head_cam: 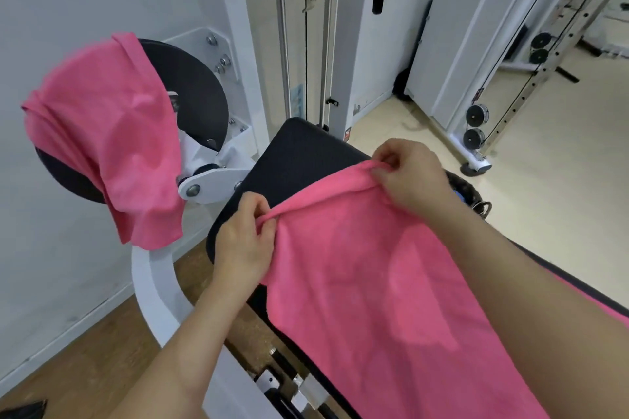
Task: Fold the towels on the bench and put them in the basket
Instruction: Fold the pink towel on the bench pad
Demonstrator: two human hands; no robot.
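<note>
Head view: both hands pinch the towel's [374, 282] far edge, the left hand [243, 241] at one corner and the right hand [412, 177] at the other, fingers curled round rolled cloth. Nearer me than the fingers, the towel lies spread along the bench [299, 160], its left side hanging off. That overhang could drag it floorward if a pinch loosens, and the rolled edge may fold crooked. A second towel [109, 146] droops over a disc [200, 95] left of the left fingers. The basket [471, 192], I think, sits just behind the right ones.
</note>
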